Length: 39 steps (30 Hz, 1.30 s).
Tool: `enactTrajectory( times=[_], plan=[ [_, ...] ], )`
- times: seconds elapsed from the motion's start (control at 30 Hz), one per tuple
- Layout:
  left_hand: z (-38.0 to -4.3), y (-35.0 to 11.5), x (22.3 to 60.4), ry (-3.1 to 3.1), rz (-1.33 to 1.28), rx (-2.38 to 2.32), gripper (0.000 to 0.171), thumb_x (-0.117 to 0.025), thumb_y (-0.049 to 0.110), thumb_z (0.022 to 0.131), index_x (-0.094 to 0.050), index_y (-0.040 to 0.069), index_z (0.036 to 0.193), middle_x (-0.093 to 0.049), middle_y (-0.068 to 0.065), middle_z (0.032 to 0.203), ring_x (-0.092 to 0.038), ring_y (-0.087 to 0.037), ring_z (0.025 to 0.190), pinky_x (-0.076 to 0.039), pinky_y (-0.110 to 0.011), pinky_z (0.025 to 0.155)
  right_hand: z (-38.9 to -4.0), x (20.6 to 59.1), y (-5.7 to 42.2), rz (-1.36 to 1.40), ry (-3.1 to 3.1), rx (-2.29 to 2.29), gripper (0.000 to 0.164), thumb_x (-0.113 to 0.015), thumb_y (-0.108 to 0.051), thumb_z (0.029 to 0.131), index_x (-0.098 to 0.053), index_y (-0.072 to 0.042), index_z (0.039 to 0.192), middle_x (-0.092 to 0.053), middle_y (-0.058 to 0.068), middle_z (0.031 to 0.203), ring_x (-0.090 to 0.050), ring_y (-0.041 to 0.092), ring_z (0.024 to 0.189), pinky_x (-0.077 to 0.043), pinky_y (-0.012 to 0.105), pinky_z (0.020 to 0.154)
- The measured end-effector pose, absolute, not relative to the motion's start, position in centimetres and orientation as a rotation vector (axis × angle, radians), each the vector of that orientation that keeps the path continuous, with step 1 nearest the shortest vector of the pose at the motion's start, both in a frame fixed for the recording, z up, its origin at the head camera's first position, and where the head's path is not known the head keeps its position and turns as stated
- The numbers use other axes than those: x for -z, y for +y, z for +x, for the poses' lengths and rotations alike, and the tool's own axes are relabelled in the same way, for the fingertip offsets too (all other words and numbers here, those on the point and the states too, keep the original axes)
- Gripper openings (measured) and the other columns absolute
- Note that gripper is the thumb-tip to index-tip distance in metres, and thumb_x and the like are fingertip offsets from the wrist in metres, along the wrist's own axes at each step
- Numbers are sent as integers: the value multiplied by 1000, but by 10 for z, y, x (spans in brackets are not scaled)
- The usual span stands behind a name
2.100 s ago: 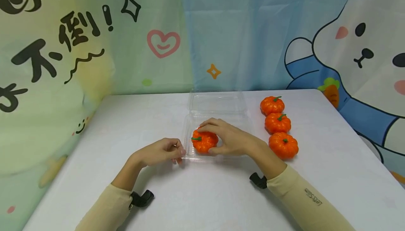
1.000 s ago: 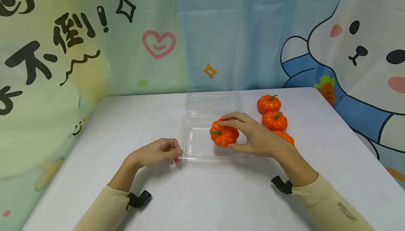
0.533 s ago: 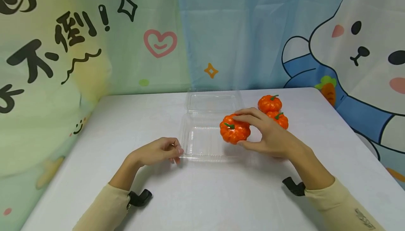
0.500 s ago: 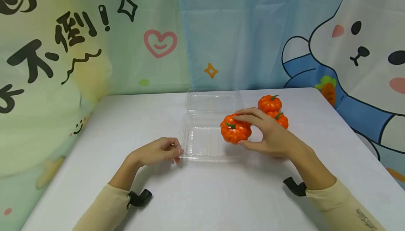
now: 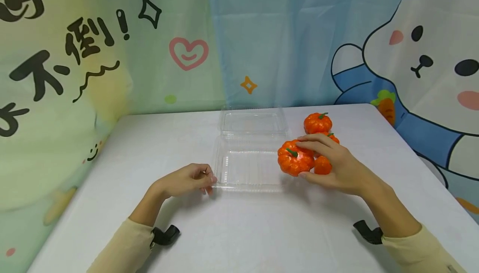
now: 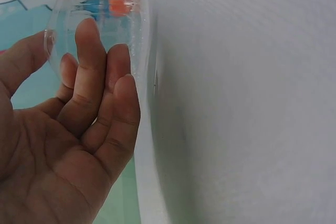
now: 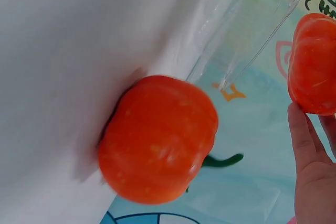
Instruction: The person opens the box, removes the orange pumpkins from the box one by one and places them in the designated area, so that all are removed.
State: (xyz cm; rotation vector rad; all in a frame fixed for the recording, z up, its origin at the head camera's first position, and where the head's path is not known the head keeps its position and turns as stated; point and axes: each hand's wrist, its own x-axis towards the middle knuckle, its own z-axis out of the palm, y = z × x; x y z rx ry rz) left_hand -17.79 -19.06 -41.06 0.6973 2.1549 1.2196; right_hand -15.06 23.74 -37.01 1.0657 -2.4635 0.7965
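An orange toy pumpkin (image 5: 295,161) with a green stem is gripped between the thumb and fingers of my right hand (image 5: 338,168), raised over the right edge of the clear plastic box (image 5: 239,169). That box lies with its lid folded back. My left hand (image 5: 186,180) pinches its near left corner; the left wrist view shows thumb and fingers at the clear rim (image 6: 49,43). Beyond the right hand, a back pumpkin (image 5: 317,123), a middle one (image 5: 332,137) and a front one (image 5: 322,166) stand on the table, the latter two partly hidden.
The white table (image 5: 239,231) ends at a printed cloth backdrop (image 5: 269,44). The open lid (image 5: 253,121) reaches close to the table's far edge. Black wrist mounts sit under the left sleeve (image 5: 123,244) and the right sleeve (image 5: 423,248).
My right hand has lifted the pumpkin out of the box and carried it right, toward the other pumpkins. The left hand has stayed at the box corner.
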Motion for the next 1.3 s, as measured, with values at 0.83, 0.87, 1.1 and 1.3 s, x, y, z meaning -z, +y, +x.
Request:
enactTrajectory(
  times=[0.83,0.87,1.1,1.3],
  plan=[
    [-176,-191,409,2154,689,-1222,20,-58,25,105,-61,6,100,-75,-9,89,-67,-29,92,-52,-39,85,-120,389,277,907,-2564,-799,77,-97,-10,67,-64,-20,136,-59,-7,133,-53,-2,120,-46,7,92],
    [-176,-192,409,2155,687,-1220,20,-58,25,105,-61,6,100,-75,-9,89,-67,-29,92,-52,-39,85,-118,389,278,903,-2569,-808,77,-97,-10,67,-64,-20,136,-59,-7,133,-53,-2,118,-47,8,90],
    [-177,-192,411,2151,671,-1225,21,-58,25,105,-60,5,100,-75,-9,90,-67,-28,93,-52,-39,87,-109,390,284,872,-2602,-843,78,-97,-9,67,-63,-21,136,-59,-7,132,-53,-6,118,-55,16,82],
    [-178,-192,412,2145,668,-1227,21,-58,24,105,-60,5,99,-74,-11,91,-68,-28,93,-52,-40,88,-103,391,289,856,-2658,-860,73,-96,-13,69,-64,-20,134,-60,-1,131,-51,-8,118,-55,16,82]
  ],
)
